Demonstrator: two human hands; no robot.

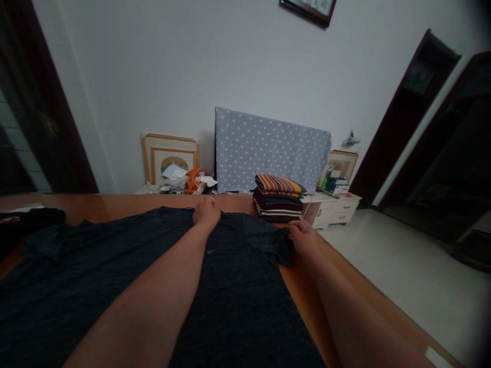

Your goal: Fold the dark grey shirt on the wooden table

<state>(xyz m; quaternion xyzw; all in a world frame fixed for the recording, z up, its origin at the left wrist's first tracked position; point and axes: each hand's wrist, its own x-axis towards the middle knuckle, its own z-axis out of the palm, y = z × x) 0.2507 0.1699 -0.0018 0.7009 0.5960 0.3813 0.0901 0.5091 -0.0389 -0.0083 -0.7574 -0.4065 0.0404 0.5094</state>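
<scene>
A dark blue-grey T-shirt (238, 296) lies spread over the wooden table (307, 301), its collar end toward the far edge. My left hand (207, 210) is closed on the shirt near the neckline; its fingertips are hidden behind the hand. At the right, my right hand (303, 235) pinches the edge of the short sleeve. The shirt's other sleeve rests at the far left, somewhat crumpled.
Just beyond the right sleeve stands a stack of folded clothes (278, 199), striped on top. Black clothing (34, 222) lies at the left. Behind the table are a white cabinet (337, 212), a polka-dot cloth (268, 148) over something flat, and framed pictures (171, 153).
</scene>
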